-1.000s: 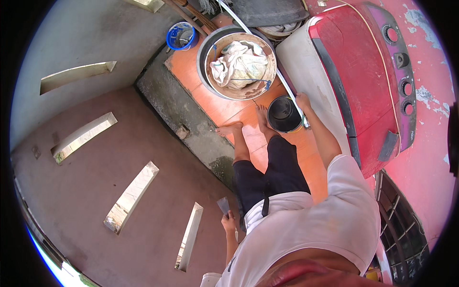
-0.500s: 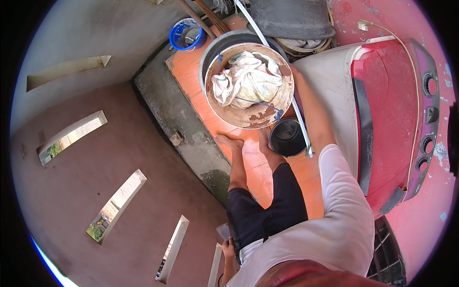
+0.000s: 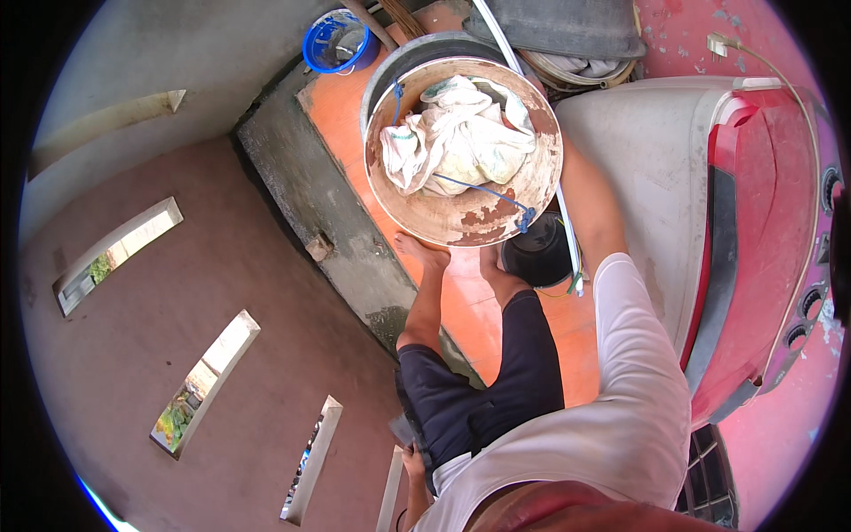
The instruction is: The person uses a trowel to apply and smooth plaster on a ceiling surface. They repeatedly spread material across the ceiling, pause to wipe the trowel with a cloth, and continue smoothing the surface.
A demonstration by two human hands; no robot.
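A round, whitish tub [image 3: 483, 232] with brown peeling patches inside hangs in front of my legs, overlapping a dark grey basin [image 3: 377, 96]. In it lies a bunched white cloth or sack [image 3: 474, 142]. A blue cord [image 3: 487, 189] crosses the tub and is knotted at its near right rim. My right arm stretches to the tub's right side; its hand is hidden behind the rim. Low beside my left hip, my left hand [image 3: 414, 459] is closed on a grey, flat-sided thing [image 3: 402, 432] whose kind I cannot make out.
A black bucket [image 3: 537, 253] stands by my right foot. To the right is a red-topped washing machine [image 3: 762, 204]. A blue bucket [image 3: 337, 43] stands at the far left. White pipes [image 3: 498, 35] pass behind the tub. On the left, a concrete ledge [image 3: 301, 173] borders the slotted wall [image 3: 222, 266].
The tub looks larger and nearer, having risen with my right arm. The grey thing by my left hand has tilted a little. The whole view has shifted slightly.
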